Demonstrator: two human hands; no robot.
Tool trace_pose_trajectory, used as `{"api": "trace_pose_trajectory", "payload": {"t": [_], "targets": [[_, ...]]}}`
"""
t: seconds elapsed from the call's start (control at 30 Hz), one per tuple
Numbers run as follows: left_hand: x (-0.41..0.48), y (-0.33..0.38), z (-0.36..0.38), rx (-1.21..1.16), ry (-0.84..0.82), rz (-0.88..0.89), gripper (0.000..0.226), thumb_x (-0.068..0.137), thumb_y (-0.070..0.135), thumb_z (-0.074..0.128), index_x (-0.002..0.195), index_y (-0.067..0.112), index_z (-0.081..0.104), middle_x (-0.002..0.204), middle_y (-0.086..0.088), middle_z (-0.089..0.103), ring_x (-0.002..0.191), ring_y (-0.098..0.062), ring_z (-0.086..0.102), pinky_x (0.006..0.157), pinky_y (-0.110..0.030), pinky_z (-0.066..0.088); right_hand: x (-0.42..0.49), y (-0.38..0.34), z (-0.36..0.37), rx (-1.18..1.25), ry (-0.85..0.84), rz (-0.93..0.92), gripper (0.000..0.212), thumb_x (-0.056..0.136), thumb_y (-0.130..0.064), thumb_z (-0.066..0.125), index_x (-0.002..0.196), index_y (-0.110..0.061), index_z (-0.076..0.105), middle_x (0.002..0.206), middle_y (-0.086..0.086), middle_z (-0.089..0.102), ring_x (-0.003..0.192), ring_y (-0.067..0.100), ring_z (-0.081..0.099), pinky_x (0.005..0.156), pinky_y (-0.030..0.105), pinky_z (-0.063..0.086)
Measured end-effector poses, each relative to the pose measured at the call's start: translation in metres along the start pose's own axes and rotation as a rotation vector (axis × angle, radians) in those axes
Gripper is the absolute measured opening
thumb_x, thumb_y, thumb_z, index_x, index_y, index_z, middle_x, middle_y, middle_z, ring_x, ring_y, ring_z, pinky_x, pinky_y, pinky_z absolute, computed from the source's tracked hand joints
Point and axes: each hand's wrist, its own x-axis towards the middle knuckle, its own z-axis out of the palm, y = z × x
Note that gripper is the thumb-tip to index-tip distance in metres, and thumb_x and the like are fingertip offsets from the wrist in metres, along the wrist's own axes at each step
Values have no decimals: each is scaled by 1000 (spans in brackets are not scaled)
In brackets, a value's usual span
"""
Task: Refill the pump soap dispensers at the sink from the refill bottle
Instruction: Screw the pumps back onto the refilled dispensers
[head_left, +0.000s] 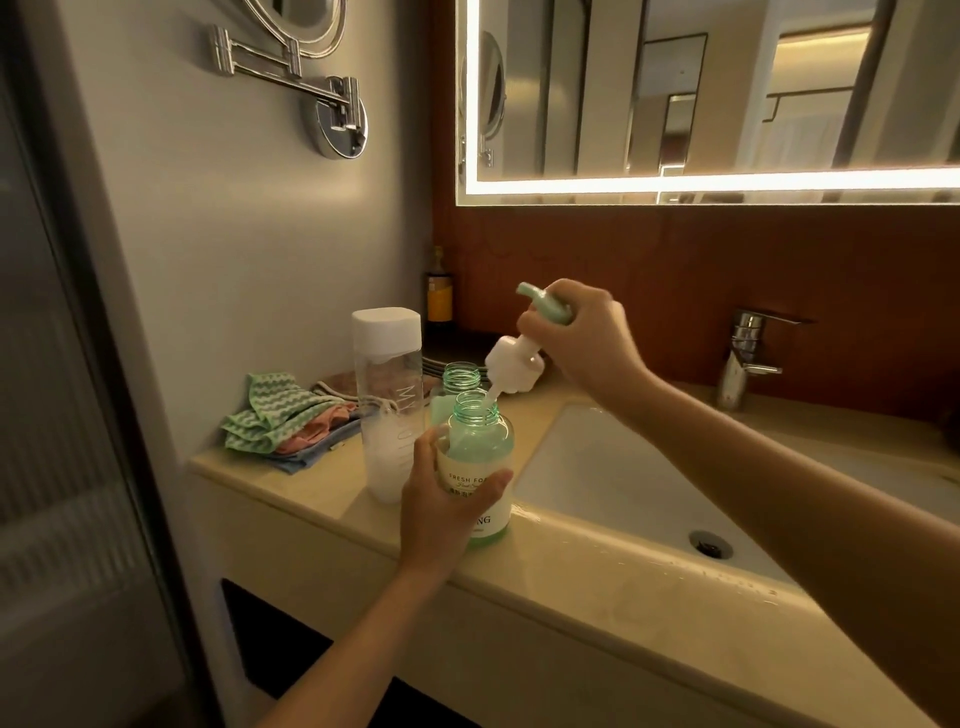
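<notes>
Pump head is slanting, nozzle up, tube tip pointing down-left into the open neck of the green dispenser bottle standing upright on the counter beside the sink. My right hand is clamping the pump's top; my left hand is curling round the bottle.

Dim warm light from the mirror's glowing strip; wide-angle edges bend, slightly soft.

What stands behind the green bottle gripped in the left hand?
A second green bottle, neck open, no pump. Its lower body is hidden by the front bottle, so its fill level cannot be seen.
</notes>
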Motion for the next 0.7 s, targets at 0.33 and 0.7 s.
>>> {"api": "trace_pose_trajectory", "payload": {"t": [0.33,0.7], "targets": [[1,-5,0,7,-8,-1,71,49,61,70,111,43,39,104,24,54,94,14,53,70,-6,45,13,-14,41,-70,-252,90,22,78,-28,71,87,-12,61,72,-7,54,62,4,51,50,12,39],[1,-2,0,17,-24,8,75,51,65,68,115,41,36,106,26,52,98,8,53,71,-6,45,-14,14,50,8,-352,116,39,82,-36,64,115,-15,55,107,1,54,95,14,56,80,25,49]]}}
